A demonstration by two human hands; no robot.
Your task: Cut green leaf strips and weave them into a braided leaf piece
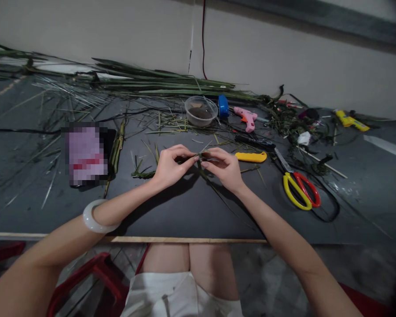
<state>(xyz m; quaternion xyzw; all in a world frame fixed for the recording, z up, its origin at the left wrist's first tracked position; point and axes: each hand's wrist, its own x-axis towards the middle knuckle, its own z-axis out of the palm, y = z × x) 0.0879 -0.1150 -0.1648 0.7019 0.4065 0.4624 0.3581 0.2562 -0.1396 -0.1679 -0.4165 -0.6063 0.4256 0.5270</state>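
Note:
My left hand and my right hand meet over the dark table, both pinching a thin green leaf strip between the fingertips. The strip's long end trails down and to the right across the table below my right wrist. A pale bangle sits on my left forearm. A few cut leaf pieces lie just left of my left hand.
Yellow and red scissors and a yellow utility knife lie to the right. Farther back are a clear plastic bowl, a blue roll, a pink glue gun and a pile of long leaves by the wall. A blurred object lies left.

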